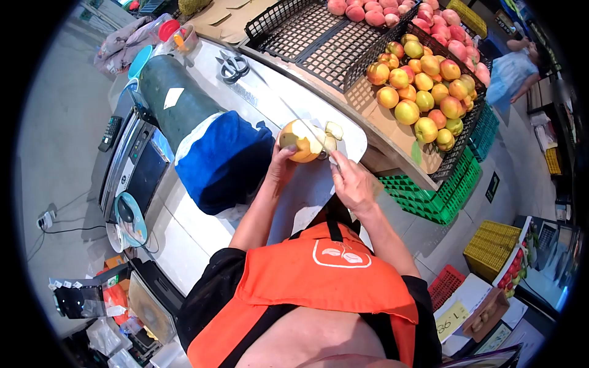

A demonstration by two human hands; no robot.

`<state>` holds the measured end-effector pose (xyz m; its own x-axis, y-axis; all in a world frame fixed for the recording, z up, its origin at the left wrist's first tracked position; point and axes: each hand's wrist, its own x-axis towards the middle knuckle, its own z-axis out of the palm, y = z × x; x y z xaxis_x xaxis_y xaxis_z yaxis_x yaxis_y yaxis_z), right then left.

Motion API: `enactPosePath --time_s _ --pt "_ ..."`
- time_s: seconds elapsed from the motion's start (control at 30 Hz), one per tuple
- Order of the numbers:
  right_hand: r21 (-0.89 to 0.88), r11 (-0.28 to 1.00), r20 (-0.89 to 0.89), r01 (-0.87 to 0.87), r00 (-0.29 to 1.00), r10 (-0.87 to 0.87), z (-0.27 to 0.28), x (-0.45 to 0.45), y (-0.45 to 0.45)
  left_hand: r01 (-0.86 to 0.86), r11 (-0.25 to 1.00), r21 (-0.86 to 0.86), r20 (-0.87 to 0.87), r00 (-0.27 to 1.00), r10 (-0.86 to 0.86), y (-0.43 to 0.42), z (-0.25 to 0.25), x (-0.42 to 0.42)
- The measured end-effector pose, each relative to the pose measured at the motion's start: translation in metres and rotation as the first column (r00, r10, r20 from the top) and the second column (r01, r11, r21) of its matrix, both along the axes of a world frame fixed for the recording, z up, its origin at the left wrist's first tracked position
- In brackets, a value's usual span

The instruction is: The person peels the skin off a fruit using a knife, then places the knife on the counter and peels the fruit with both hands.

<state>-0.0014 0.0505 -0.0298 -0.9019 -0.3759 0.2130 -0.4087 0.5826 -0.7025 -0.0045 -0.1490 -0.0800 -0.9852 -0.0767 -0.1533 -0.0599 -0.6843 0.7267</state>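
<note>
My left hand [282, 164] is closed around a round yellow-brown fruit [293, 147], whose exact kind I cannot tell. Part of its skin is off and pale flesh shows on the upper right. In my right hand [356, 185] is the handle of a knife [293, 110]; its long thin blade runs up and left across the fruit. Pieces of peel [334, 130] are beside the fruit, near the blade. Both hands are over the rounded corner of the white counter [353, 144].
A big dark green melon [175, 92], its end wrapped in blue cloth [224, 162], lies left of my hands. Black scissors [233, 67] rest farther back. Crates of nectarines [423, 83] and peaches [374, 13] stand ahead right. Another person [512, 73] is at far right.
</note>
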Motion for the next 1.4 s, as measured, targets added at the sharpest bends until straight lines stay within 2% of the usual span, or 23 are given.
enactPosePath --time_s 0.17,0.27,0.47,0.57,0.67,0.77,0.87,0.97,1.07,1.27,1.37,1.4 --pt "0.041 0.999 0.018 0.005 1.0 -0.005 0.001 0.017 0.002 0.014 0.995 -0.1 0.001 1.0 -0.014 0.004 0.02 0.008" --pt "0.079 0.997 0.03 0.012 0.999 -0.014 0.004 0.025 0.005 0.003 0.997 -0.075 -0.035 0.999 -0.005 0.01 0.031 0.013" --pt "0.197 0.978 0.058 0.075 0.994 -0.088 0.021 0.04 0.004 0.089 0.995 -0.039 -0.057 0.994 -0.091 0.013 0.019 0.014" --pt "0.144 0.985 0.018 0.091 0.995 -0.095 0.017 0.044 0.003 0.133 0.99 -0.041 -0.109 0.984 -0.137 0.017 0.02 0.015" --pt "0.159 0.982 -0.002 0.106 0.994 -0.108 0.007 0.048 0.007 0.213 0.975 -0.071 -0.111 0.969 -0.22 0.021 0.028 0.018" --pt "0.101 0.985 -0.086 0.137 0.988 -0.129 0.008 0.052 0.014 0.267 0.963 -0.038 -0.092 0.959 -0.27 0.026 0.034 0.022" --pt "0.102 0.985 -0.02 0.139 0.99 -0.137 0.019 0.059 0.02 0.277 0.96 -0.028 -0.084 0.957 -0.279 0.034 0.04 0.027" --pt "0.125 0.985 -0.047 0.12 0.992 -0.114 0.022 0.064 0.024 0.337 0.941 0.008 -0.121 0.935 -0.334 0.036 0.047 0.033" --pt "0.142 0.987 -0.063 0.074 0.996 -0.066 0.018 0.067 0.028 0.347 0.935 -0.068 -0.145 0.924 -0.353 0.035 0.043 0.032" --pt "0.141 0.99 -0.012 0.015 1.0 -0.013 0.034 0.077 0.033 0.362 0.925 -0.115 -0.145 0.915 -0.376 0.032 0.044 0.037" --pt "0.149 0.989 -0.043 -0.021 0.999 0.027 0.039 0.077 0.043 0.407 0.91 -0.076 -0.067 0.909 -0.412 0.019 0.036 0.042" --pt "0.235 0.972 -0.059 -0.005 0.998 0.019 0.044 0.075 0.046 0.446 0.894 -0.026 -0.033 0.894 -0.447 0.017 0.036 0.046"
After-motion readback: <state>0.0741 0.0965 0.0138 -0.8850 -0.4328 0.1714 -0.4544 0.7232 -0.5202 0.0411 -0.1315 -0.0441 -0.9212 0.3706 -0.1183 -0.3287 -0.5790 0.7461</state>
